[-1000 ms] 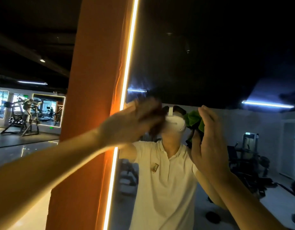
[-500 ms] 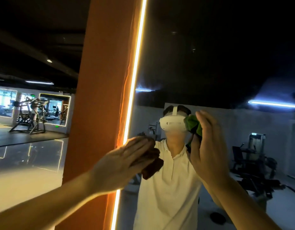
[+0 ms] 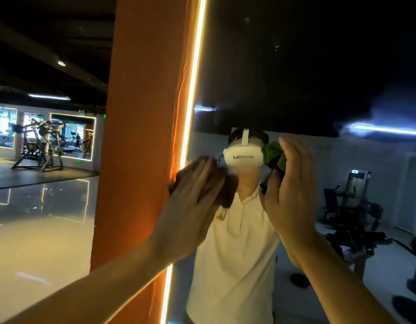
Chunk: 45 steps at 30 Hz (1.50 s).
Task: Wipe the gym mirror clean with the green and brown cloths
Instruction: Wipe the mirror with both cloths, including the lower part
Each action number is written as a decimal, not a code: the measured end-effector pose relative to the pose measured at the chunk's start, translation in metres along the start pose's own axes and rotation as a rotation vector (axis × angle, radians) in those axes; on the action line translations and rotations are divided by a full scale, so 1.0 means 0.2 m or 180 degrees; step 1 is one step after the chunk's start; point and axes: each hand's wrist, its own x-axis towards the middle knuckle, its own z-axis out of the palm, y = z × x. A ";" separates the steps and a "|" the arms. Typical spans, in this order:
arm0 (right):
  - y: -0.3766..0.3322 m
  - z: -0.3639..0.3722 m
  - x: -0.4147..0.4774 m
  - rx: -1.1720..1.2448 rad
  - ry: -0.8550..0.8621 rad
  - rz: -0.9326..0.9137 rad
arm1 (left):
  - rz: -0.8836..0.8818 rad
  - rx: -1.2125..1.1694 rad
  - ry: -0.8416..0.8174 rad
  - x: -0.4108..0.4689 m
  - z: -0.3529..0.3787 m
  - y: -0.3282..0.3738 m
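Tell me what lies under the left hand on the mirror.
A crumpled brown cloth, pressed to the dark gym mirror by the left hand. Only its edges show; fingers cover its middle.

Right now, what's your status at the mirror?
Left hand flat on brown cloth. Right hand presses green cloth to mirror. Nothing blocking.

Orange pillar (image 3: pixel 141 136), lit strip (image 3: pixel 193 90), glossy floor (image 3: pixel 38 218), gym machines (image 3: pixel 38 146).

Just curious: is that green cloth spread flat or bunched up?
Bunched up: the green cloth shows thick crumpled folds beside the right hand.
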 end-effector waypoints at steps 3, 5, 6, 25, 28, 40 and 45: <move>-0.01 0.01 -0.04 0.0085 -0.0035 -0.0026 | 0.0374 0.0277 -0.0468 -0.28 -0.02 0.02; 0.00 0.01 -0.06 0.0191 -0.0139 -0.0091 | 0.0675 0.0373 -0.0564 -0.22 -0.05 -0.06; 0.01 0.01 -0.08 0.0219 -0.0214 -0.0118 | 0.0707 0.0363 -0.0595 -0.13 -0.06 -0.09; 0.03 -0.14 -0.30 0.0321 -0.0757 -0.0094 | 0.2002 0.0621 -0.1451 -0.36 0.05 0.15; 0.03 -0.16 -0.31 0.0415 -0.0846 0.0073 | 0.1232 0.0391 -0.0783 0.11 -0.01 0.05; -0.07 -0.11 -0.33 0.1059 -0.0300 0.0769 | 0.0895 0.0001 -0.0399 -0.17 0.07 0.12; -0.05 -0.18 -0.32 0.0986 -0.0571 0.0660 | 0.2009 0.0968 -0.1033 -0.28 0.06 0.02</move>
